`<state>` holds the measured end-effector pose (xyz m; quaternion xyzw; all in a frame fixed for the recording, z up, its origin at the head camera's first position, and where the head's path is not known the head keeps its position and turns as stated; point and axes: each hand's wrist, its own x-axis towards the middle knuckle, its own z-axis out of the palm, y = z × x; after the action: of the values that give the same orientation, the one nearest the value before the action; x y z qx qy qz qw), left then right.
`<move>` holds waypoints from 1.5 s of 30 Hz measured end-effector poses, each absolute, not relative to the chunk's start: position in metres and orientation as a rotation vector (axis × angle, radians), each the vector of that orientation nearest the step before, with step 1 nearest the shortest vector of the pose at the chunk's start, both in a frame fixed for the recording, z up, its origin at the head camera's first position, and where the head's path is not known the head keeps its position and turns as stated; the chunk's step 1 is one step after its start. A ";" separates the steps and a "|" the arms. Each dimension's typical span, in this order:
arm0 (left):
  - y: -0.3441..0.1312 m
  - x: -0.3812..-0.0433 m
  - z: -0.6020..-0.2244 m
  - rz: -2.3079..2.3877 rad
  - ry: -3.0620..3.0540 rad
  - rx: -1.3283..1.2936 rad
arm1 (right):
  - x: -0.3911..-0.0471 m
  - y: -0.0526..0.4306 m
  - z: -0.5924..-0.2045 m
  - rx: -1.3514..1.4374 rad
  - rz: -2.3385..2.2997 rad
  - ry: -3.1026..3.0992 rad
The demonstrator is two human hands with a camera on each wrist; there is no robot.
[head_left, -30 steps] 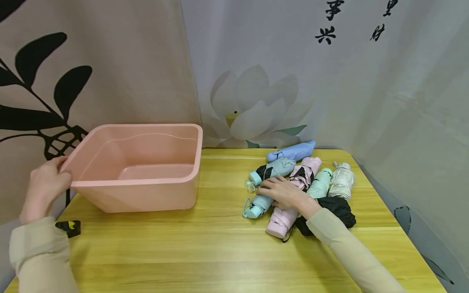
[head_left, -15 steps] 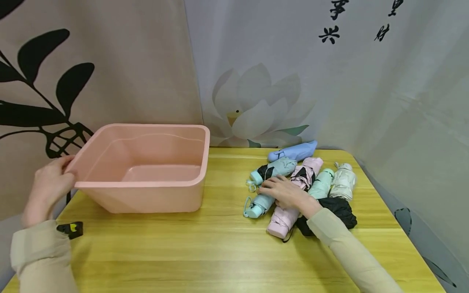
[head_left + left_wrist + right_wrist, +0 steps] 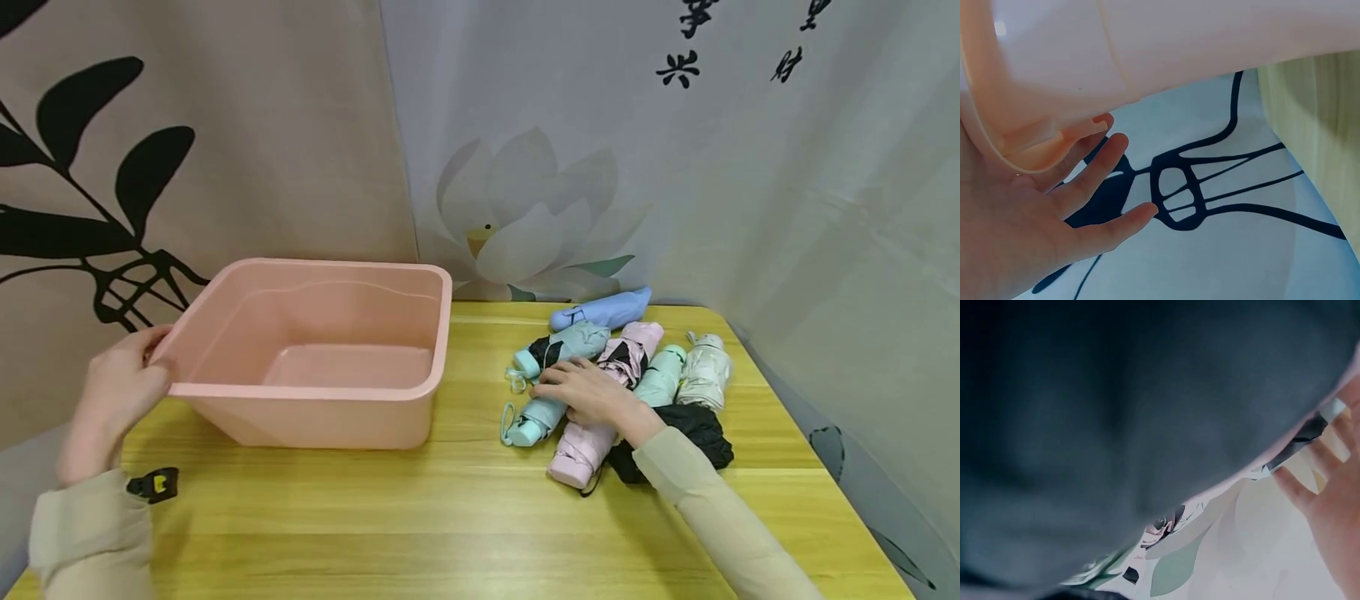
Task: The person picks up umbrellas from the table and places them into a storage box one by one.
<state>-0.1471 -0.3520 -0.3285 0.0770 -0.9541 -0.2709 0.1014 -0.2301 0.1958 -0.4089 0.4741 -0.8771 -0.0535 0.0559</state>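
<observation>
Your left hand [image 3: 123, 383] has its grip pinched on the left rim of the pink tub [image 3: 315, 423]. Right of the tub, your right hand's [image 3: 591, 394] grip is loose, fingers spread over folded umbrellas [image 3: 581, 454]. Farther off, also right of the tub, lies a blue umbrella [image 3: 603, 310].

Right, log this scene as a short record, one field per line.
Left hand: grips the rim at the left end of the pink basin
Right hand: rests on the folded umbrellas
Umbrella colours: blue, light blue, pink, mint, off-white
Also in the pile: black bundle, exact form unclear
Pile position: right of the basin, apart from it
Surface: wood-grain table
Backdrop: curtain printed with leaves, a flower and black characters
</observation>
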 end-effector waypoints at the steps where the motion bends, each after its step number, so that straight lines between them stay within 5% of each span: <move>1: -0.351 -0.146 -0.329 -0.800 -2.819 0.220 | -0.230 0.196 -0.409 1.434 -0.164 -2.667; 45: -0.282 -0.115 -0.324 -0.797 -2.859 -0.088 | -0.230 0.250 -0.372 1.125 0.018 -2.634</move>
<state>-0.1154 -0.2824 -0.3235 -0.0295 -0.9593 -0.2673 0.0860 -0.2303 0.2498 -0.3722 0.3889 -0.9108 0.0064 0.1382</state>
